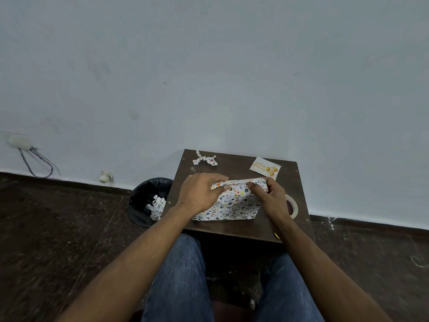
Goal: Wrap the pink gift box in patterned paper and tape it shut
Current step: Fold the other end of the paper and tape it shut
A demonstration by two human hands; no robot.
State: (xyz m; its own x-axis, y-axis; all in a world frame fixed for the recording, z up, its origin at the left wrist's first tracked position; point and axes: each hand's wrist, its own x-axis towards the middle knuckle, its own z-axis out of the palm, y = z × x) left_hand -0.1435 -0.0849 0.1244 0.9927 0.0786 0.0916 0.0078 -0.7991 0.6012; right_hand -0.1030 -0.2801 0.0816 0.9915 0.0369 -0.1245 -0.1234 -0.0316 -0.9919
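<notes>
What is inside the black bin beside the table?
The black bin holds crumpled scraps of patterned paper against its dark liner. Anything beneath them or deeper in the bin is hidden.

Both forearms are bare to past the elbow, no sleeve showing; the left hand (197, 194) and right hand (275, 201) carry no ring, watch or band that can be made out; the legs wear blue denim jeans (178, 280), faded and slightly worn.
</notes>
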